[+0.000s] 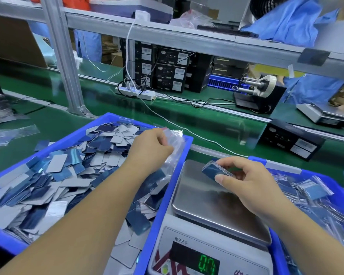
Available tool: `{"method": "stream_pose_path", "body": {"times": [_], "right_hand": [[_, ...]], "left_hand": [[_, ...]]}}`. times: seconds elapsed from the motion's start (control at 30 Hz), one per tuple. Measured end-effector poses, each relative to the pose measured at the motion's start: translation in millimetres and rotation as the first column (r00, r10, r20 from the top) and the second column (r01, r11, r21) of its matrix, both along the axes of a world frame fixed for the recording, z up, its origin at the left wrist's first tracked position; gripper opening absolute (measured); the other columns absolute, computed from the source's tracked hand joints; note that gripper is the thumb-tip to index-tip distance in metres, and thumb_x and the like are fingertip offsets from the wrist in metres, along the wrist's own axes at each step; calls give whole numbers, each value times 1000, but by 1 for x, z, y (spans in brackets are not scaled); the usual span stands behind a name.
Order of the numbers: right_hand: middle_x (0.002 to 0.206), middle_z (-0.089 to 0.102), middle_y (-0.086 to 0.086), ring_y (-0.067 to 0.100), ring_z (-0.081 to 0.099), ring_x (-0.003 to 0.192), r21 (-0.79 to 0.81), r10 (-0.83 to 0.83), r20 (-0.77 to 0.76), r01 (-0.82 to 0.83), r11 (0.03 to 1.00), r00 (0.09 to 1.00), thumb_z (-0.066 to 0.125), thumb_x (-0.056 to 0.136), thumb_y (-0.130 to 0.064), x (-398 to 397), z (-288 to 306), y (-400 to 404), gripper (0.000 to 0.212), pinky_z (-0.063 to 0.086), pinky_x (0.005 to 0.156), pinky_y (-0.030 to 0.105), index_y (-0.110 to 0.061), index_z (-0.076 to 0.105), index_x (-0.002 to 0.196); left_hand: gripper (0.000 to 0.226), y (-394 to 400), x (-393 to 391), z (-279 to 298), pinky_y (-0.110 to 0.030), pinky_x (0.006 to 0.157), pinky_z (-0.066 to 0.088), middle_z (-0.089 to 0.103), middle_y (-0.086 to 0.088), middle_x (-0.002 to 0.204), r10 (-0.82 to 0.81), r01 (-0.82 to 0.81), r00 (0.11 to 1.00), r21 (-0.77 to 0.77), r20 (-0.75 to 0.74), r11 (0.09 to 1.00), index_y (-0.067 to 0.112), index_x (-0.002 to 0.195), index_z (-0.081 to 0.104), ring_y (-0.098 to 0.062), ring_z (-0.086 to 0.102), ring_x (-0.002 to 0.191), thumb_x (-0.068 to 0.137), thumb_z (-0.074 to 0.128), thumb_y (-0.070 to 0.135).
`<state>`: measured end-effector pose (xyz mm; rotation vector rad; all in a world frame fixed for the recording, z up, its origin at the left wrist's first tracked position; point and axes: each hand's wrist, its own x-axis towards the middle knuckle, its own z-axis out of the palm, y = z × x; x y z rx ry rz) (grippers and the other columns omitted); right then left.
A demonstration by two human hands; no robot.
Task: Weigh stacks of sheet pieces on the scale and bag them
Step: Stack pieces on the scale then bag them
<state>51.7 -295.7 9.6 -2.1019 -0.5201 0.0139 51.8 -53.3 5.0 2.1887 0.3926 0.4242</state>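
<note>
Lifting a weighed stack (214, 171) off the scale (211, 197) appears to be the step in hand: the right hand (248, 181) pinches the stack just above the pan, and the display (206, 262) reads zero. The left hand (151, 147) pinches a clear bag (174, 147) over the left tray (167, 197) of loose sheet pieces (72, 169). Next move calls for opening the bag mouth and sliding the stack in squarely. Filled bags lie in the right tray (326, 179).
</note>
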Motion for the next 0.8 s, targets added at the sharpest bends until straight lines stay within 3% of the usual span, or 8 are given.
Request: {"method": "stream_pose_path", "body": {"times": [0.17, 0.3, 0.5, 0.57, 0.67, 0.8], "right_hand": [[77, 71, -9, 9, 55, 61, 10, 42, -41, -42, 999, 998, 76, 85, -16, -3, -1, 2, 31, 44, 53, 18, -46, 70, 91], [75, 70, -11, 5, 52, 55, -9, 45, -39, -45, 999, 998, 76, 85, -15, -3, -2, 2, 31, 40, 49, 14, -45, 70, 92], [71, 68, 1, 13, 49, 55, 82, 57, -106, -49, 995, 993, 75, 87, -14, -2, -4, 0, 27, 41, 48, 28, -41, 72, 93], [63, 64, -4, 11, 46, 52, 158, 83, -151, -59, 986, 985, 73, 88, -10, -2, -3, 1, 27, 39, 48, 25, -36, 73, 94], [59, 57, -2, 11, 40, 48, 325, 146, -221, -69, 943, 964, 72, 85, -2, -4, 0, 3, 27, 35, 46, 18, -27, 74, 94], [84, 58, 16, 14, 39, 50, 492, 272, -303, -95, 866, 913, 77, 66, -21, -9, 5, 5, 32, 36, 48, 20, -19, 75, 97]], "left_hand": [[35, 9, 5, -5, -29, 55, 35, 53, 8, 64, 40, -39, 998, -18, 56, 999, 18, 68, 49, -7, 48, 59, 79, 81, 25], [40, 16, 7, -8, -30, 54, 34, 50, 5, 64, 57, -53, 997, -51, 60, 997, 19, 68, 45, -13, 46, 56, 76, 84, 25], [45, 17, 9, -6, -23, 50, 33, 45, 13, 53, 56, -31, 987, -160, 154, 987, 20, 66, 40, -3, 39, 44, 80, 80, 35], [40, 10, 6, 1, -21, 53, 38, 48, 13, 56, -30, 101, 972, -299, 233, 949, 21, 66, 45, -6, 42, 48, 81, 75, 41], [23, -8, -2, 10, -23, 52, 45, 58, 8, 58, -233, 372, 916, -475, 326, 797, 30, 63, 57, -11, 54, 52, 81, 69, 40], [23, -34, -12, 5, -21, 50, 46, 61, 1, 58, -439, 557, 830, -475, 343, 681, 26, 70, 58, -12, 54, 48, 90, 68, 27]]}}
